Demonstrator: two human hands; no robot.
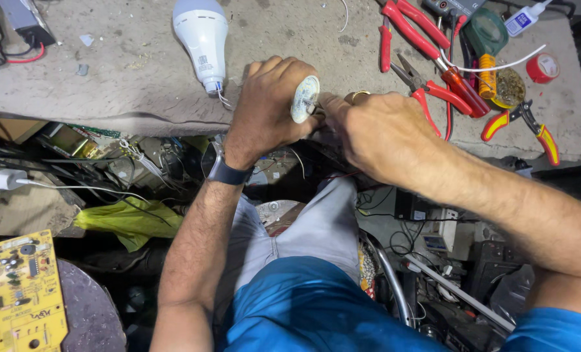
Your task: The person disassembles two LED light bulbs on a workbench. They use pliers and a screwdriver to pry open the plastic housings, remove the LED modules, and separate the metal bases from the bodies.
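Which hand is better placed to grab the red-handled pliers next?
Right, probably. The right hand works at the white round disc, and the red-handled pliers lie just beyond its knuckles on the bench. The left hand grips the disc, so it is occupied and farther away.

A white bulb (pixel 201 36) lies at the top with a small grey label on its side. A little white bottle (pixel 523 19) at top right maybe has a blue label.

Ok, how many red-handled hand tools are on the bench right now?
3 that I can see: large red pliers at the top, red-handled needle-nose pliers by the right hand, and red-and-yellow cutters at the far right. Clutter may hide others.
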